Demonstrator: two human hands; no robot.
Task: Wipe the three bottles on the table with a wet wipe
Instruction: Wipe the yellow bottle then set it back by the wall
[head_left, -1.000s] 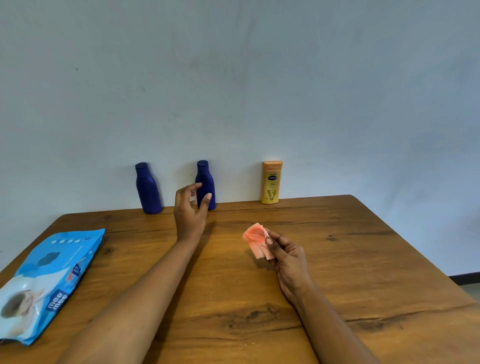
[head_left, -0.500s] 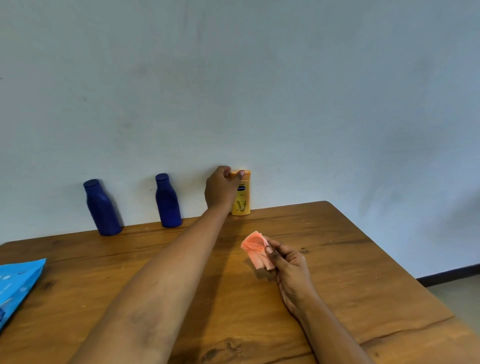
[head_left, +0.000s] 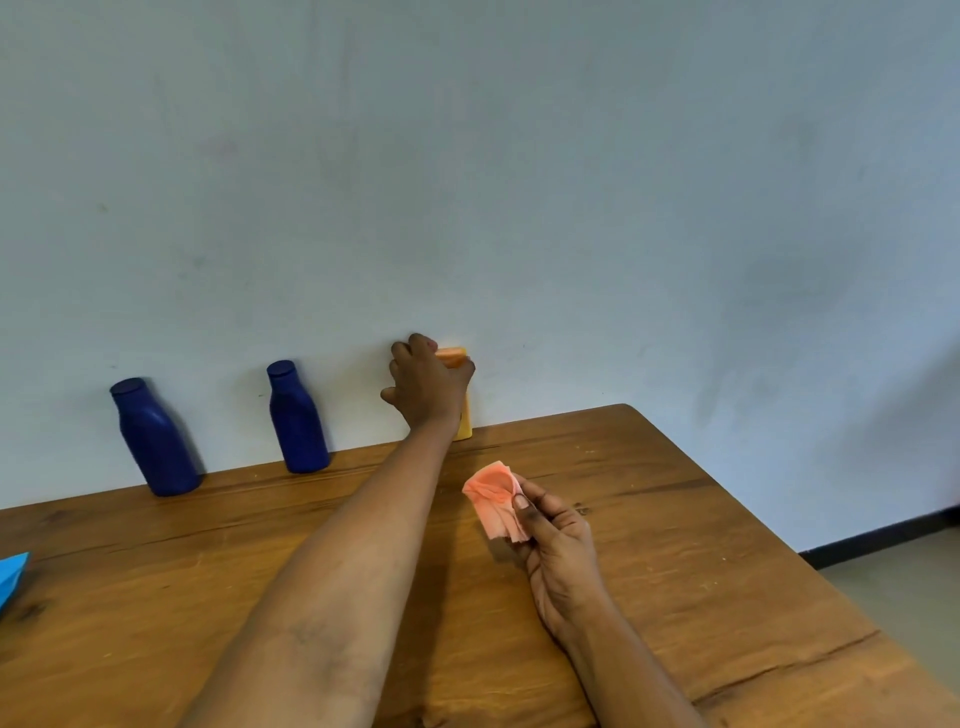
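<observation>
Three bottles stand in a row against the wall at the table's far edge. My left hand (head_left: 427, 384) grips the yellow bottle (head_left: 464, 421) and covers most of it, so only its orange cap and lower right side show. Left of it stand a dark blue bottle (head_left: 297, 418) and a second dark blue bottle (head_left: 154, 439), both upright and untouched. My right hand (head_left: 556, 551) is over the middle of the table and pinches a crumpled pink wet wipe (head_left: 496, 499) between thumb and fingers.
The wooden table (head_left: 675, 545) runs to a right edge and a far right corner, with floor beyond. A corner of the blue wipes pack (head_left: 10, 574) pokes in at the left edge. The pale wall rises right behind the bottles.
My left hand moved right from the middle blue bottle to the yellow one and closed round it. The view shifted right, pushing the wipes pack nearly out. My right hand kept the wipe.
</observation>
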